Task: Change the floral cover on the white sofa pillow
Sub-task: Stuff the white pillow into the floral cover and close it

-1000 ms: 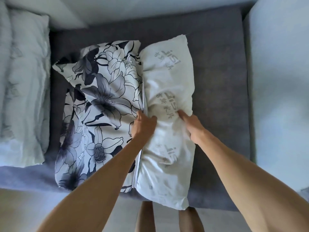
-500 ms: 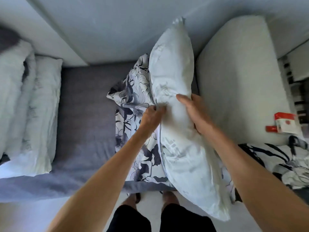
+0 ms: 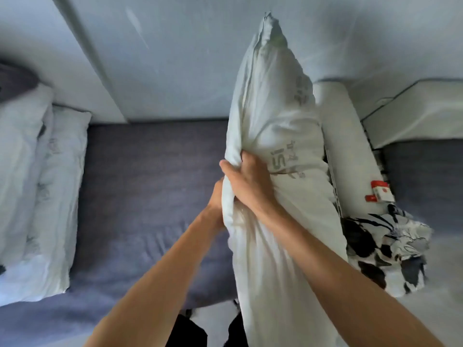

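Holding the white pillow (image 3: 275,136) upright above the grey sofa seat (image 3: 150,184), bare of any cover. Gripping its left edge with the right hand (image 3: 246,182), fingers curled into a bunched fold of the fabric. Pressing against the same edge from behind with the left hand (image 3: 216,199), mostly hidden, so cannot tell how its fingers are lying. Lying crumpled to the right, beside a pale bolster (image 3: 350,151), a floral cover (image 3: 383,249). Resting at the far left of the seat, two more white pillows (image 3: 37,191).
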